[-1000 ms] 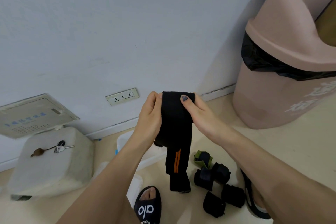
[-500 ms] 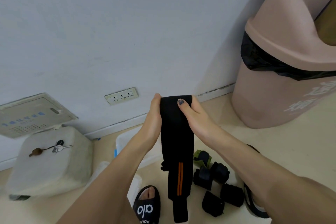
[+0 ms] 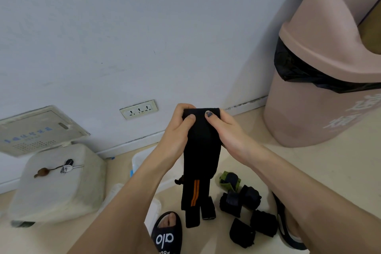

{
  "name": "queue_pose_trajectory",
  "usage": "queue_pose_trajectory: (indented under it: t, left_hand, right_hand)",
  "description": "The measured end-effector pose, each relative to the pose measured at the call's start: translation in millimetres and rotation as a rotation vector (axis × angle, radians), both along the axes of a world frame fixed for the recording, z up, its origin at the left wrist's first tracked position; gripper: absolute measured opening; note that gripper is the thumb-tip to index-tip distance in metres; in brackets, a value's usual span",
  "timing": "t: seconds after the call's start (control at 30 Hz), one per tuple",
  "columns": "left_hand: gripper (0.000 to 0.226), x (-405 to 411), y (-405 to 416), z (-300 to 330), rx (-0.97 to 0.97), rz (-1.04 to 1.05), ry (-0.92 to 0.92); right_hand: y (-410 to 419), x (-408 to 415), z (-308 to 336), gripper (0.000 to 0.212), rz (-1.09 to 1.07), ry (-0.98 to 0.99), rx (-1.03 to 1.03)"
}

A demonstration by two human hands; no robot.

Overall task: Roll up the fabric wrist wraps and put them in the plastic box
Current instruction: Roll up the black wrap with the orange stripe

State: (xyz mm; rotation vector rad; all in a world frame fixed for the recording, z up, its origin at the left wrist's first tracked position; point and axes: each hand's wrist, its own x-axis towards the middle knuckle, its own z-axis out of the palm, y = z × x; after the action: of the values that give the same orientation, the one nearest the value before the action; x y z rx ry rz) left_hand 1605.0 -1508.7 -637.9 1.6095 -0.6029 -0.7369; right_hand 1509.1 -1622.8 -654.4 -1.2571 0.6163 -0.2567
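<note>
Fabric wrist wrap (image 3: 201, 150), black with orange stripes, hangs limp between left hand (image 3: 178, 132) and right hand (image 3: 224, 130), both pinching its top edge with thumbs in front; soft and light, it is best gripped there. Below the right hand lie about five rolled wraps (image 3: 247, 210); beneath the left, one plastic box (image 3: 138, 159).

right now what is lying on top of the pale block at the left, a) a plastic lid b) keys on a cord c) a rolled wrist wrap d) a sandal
b: a small bunch of keys on a dark cord with a brown tag lies on the pale block; the rolled wraps sit on the floor to the right, and the sandal is on a foot.
</note>
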Motion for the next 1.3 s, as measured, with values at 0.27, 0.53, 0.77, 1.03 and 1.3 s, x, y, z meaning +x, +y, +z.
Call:
queue_pose_trajectory:
  t: [0.27,0.53,0.77,1.03,1.3]
  left_hand:
    - [0.02,-2,1,1,-0.011,-0.039,-0.08]
    - [0.02,2,1,-2,-0.065,0.001,0.013]
    - [0.027,-2,2,-2,-0.078,0.016,-0.133]
    - [0.024,-5,-1,-6,-0.079,0.027,-0.166]
    - [0.022,-1,-3,-6,0.018,-0.047,-0.071]
  right_hand:
    - [0,1,-2,0.024,-0.028,-0.003,0.011]
    - [-8,-3,-1,0.018,0.011,-0.092,-0.051]
    - [-4,0,2,0.038,0.022,-0.029,0.04]
    - [-9,-1,0,0.011,-0.011,-0.079,-0.108]
    - [-11,-7,0,0.002,-0.025,-0.115,-0.259]
